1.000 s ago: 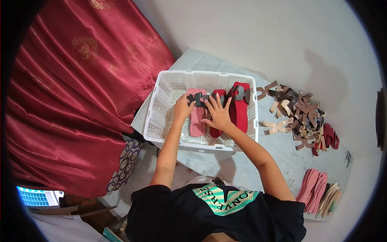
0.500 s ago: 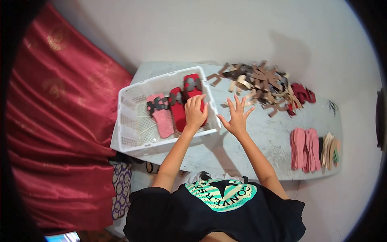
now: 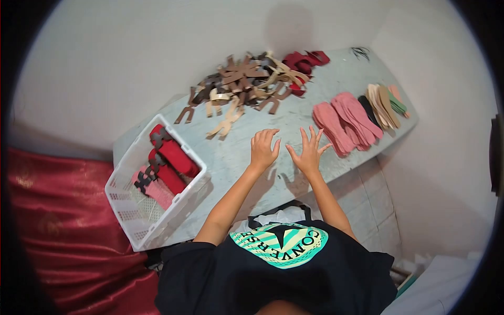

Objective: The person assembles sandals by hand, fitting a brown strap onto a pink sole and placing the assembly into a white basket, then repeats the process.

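My left hand (image 3: 264, 148) hovers over the middle of the table, fingers apart and holding nothing. Beside it, my right hand (image 3: 308, 152) is spread wide, also without anything in it, close to the stacked pink insoles (image 3: 334, 128). To the left, a white plastic basket (image 3: 193, 190) holds red slippers (image 3: 177, 156) and a pink slipper (image 3: 159, 193), all with dark straps. Beyond my hands lies a heap of brown, beige and dark slipper straps (image 3: 244, 72). Dark red straps (image 3: 299, 62) lie at the heap's right end.
The grey table (image 3: 231, 173) stands against a white wall. Right of the pink stack are black, beige and green insoles (image 3: 386, 106). Thin black strips (image 3: 360, 52) lie at the far right corner. A red curtain (image 3: 63, 210) hangs at the left.
The view has turned to the right, so the basket now sits further left. My left hand has moved from over the basket to above the table. My right hand is now nearer the pink insoles.
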{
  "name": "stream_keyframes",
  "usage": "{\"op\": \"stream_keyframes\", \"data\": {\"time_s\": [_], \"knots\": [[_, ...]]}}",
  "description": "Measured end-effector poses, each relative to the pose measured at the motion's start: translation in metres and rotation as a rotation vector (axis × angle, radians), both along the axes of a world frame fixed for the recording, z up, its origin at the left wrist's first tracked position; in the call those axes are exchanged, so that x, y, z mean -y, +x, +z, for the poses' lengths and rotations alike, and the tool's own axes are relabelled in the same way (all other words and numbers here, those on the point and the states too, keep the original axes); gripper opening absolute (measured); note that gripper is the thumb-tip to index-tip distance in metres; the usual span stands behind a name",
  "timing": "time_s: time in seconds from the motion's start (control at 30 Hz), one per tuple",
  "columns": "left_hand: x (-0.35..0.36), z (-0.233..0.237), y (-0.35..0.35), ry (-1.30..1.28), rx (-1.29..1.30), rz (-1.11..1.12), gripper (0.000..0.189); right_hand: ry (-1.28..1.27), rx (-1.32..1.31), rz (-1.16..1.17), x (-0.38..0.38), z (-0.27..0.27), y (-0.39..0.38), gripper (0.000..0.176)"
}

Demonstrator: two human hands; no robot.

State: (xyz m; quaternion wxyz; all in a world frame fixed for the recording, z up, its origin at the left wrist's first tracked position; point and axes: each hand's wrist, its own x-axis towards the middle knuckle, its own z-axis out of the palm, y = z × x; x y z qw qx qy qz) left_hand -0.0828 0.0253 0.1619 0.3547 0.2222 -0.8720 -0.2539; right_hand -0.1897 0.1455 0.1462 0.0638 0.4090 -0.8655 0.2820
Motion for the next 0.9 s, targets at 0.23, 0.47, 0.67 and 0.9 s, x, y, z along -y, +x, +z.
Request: {"op": "stream_keyframes", "data": {"time_s": [0.23, 0.47, 0.67, 0.9], "knots": [[-0.045, -0.019, -0.068, 0.054, 0.051, -0.213, 0.036, 0.05, 0.036, -0.196, -0.065, -0.025, -0.052, 0.07], [-0.071, -0.059, -0.113, 0.225, 0.149, -0.391, 0.044, 0.191, 0.091, -0.241, -0.101, -0.073, -0.109, 0.061], [-0.084, -0.072, -0.135, 0.296, 0.335, -0.348, 0.043, 0.295, 0.093, -0.281, -0.107, -0.082, -0.142, 0.064], [-0.089, -0.081, -0.147, 0.341, 0.381, -0.373, 0.044, 0.366, 0.131, -0.269, -0.096, -0.084, -0.169, 0.077]]}}
